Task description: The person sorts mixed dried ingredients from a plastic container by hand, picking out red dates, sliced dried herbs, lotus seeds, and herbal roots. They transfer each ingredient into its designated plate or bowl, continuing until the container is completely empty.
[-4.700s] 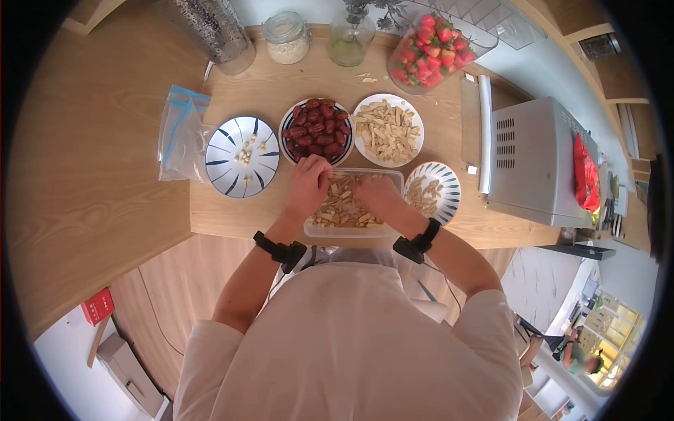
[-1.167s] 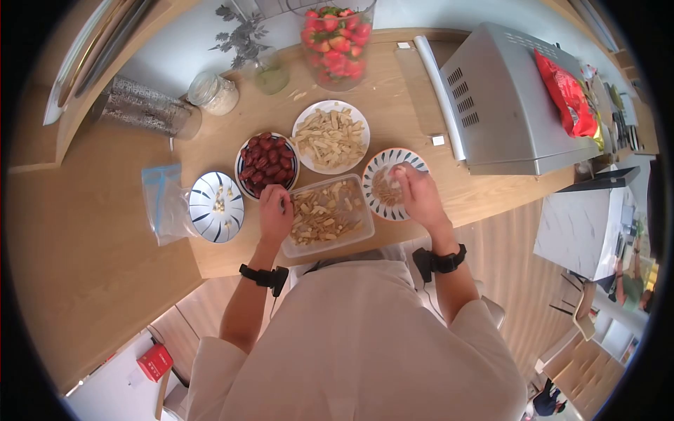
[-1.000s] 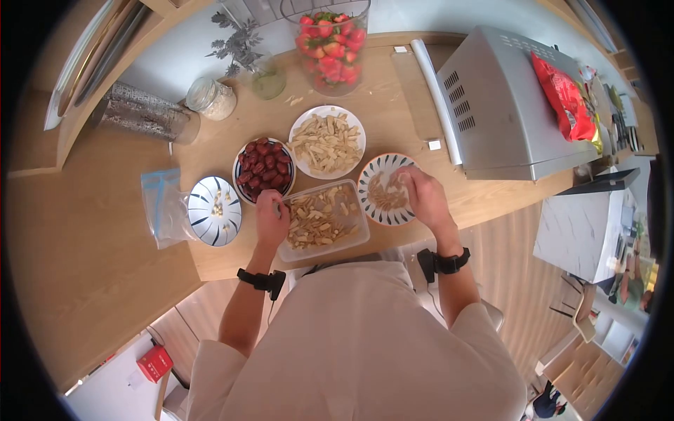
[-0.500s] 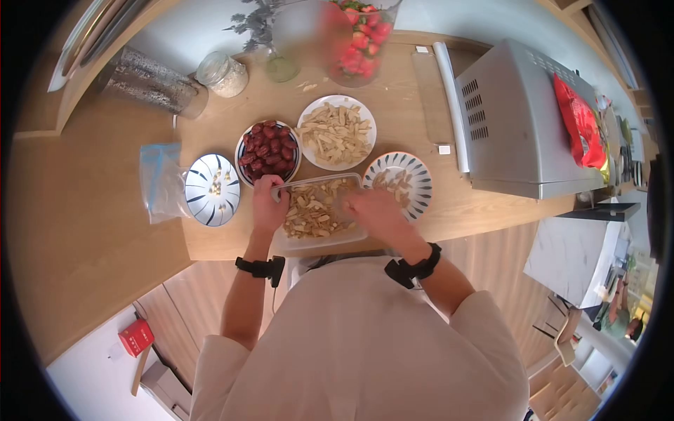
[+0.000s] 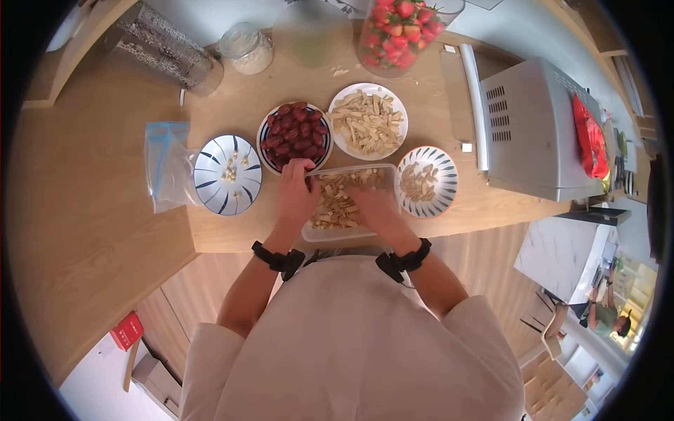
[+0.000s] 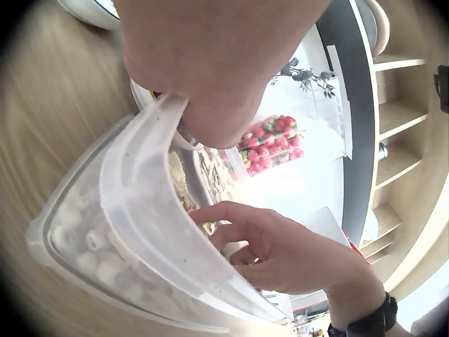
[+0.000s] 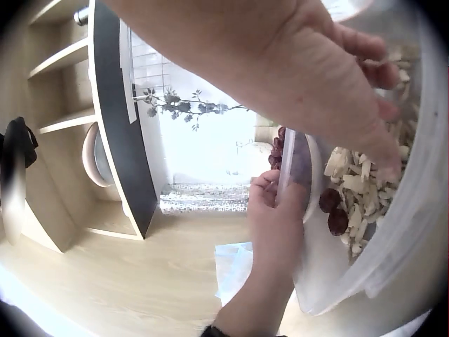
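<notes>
My left hand [image 5: 298, 196] grips the near-left rim of a clear plastic container [image 6: 151, 179], fingers curled over its edge in the right wrist view. My right hand [image 5: 379, 210] reaches inside it, fingers loosely bent and apart among pale dried slices [image 5: 335, 208]; its fingertips are partly hidden in the right wrist view. Two red dates [image 7: 337, 222] lie among the slices there. Through the container wall, round whitish pieces [image 6: 109, 270] show. Beyond the left hand sits a bowl of red dates [image 5: 298, 133]. Pale slices [image 5: 368, 123] fill a white plate behind the container.
A striped plate [image 5: 446, 186] with a few slices stands right of the container, a blue-patterned plate [image 5: 210, 189] with small pale pieces to the left. Farther out are a zip bag [image 5: 168, 172], glass jar [image 5: 246, 52], strawberries [image 5: 400, 31] and a grey appliance [image 5: 540, 140].
My right hand has moved left from over the striped plate into the container. The left hand stays at the container's rim. The head view has shifted.
</notes>
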`<act>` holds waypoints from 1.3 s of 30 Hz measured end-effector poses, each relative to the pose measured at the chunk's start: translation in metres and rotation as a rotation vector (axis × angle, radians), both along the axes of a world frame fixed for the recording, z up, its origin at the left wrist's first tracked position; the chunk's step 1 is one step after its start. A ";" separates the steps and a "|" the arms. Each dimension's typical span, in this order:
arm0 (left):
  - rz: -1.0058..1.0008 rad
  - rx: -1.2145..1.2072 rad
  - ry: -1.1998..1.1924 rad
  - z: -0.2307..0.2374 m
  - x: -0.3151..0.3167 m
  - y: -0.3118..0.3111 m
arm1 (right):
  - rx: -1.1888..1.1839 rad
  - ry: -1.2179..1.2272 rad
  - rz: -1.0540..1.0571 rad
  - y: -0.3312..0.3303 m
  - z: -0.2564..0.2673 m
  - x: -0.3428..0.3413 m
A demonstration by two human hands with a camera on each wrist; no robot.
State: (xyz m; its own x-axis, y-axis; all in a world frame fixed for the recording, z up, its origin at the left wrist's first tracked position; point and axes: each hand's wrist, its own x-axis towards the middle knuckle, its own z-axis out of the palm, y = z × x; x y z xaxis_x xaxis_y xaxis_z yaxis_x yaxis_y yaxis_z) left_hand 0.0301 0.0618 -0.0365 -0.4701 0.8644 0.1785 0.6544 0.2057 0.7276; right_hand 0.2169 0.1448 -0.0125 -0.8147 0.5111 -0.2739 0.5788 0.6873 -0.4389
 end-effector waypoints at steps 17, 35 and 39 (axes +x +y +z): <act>-0.004 0.070 0.006 -0.003 -0.001 0.003 | -0.051 0.020 -0.073 0.003 -0.023 0.003; 0.006 0.048 0.026 -0.008 -0.002 -0.001 | -0.020 -0.048 0.102 -0.007 -0.012 -0.044; -0.009 0.018 0.003 -0.008 -0.003 -0.001 | -0.003 -0.142 0.144 -0.009 -0.018 -0.053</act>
